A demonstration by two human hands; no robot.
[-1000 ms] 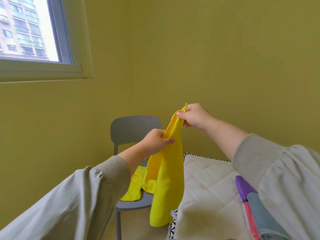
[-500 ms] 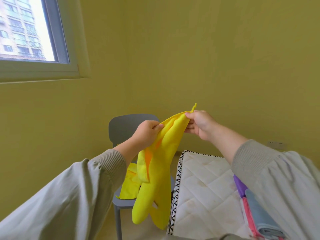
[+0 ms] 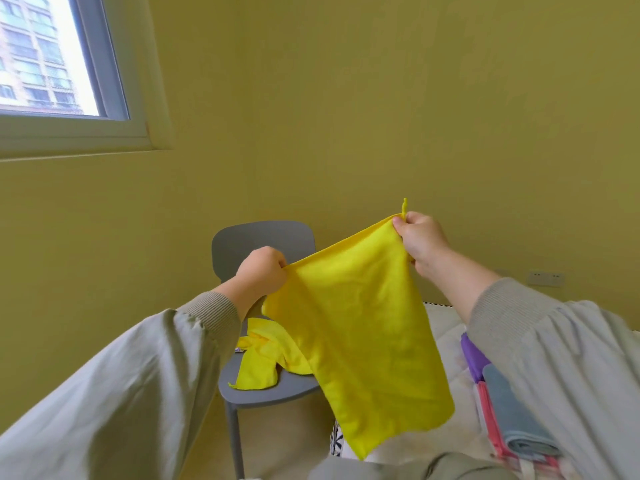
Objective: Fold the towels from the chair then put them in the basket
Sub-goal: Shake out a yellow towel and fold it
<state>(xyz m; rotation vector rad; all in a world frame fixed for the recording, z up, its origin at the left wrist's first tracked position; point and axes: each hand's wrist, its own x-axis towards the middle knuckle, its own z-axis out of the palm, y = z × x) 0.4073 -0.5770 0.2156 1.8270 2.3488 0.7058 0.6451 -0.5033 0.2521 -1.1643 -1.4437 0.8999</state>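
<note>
A yellow towel (image 3: 360, 341) hangs spread out in the air in front of me. My left hand (image 3: 261, 273) pinches its upper left corner and my right hand (image 3: 420, 239) pinches its upper right corner, higher up, so the top edge slants. Behind it stands a grey chair (image 3: 266, 393) with another crumpled yellow towel (image 3: 261, 362) lying on its seat. Folded purple, pink and grey-blue towels (image 3: 509, 417) are stacked at the lower right, partly hidden by my right sleeve. I cannot make out the basket itself.
A white quilted surface (image 3: 446, 327) with a black-and-white patterned edge lies to the right of the chair. Yellow walls close in behind, with a window (image 3: 52, 64) at the upper left and a wall socket (image 3: 545, 278) at the right.
The towel was bunched between my hands; now my hands have moved apart and it hangs open and flat. My right hand went right, my left hand stayed near the chair back.
</note>
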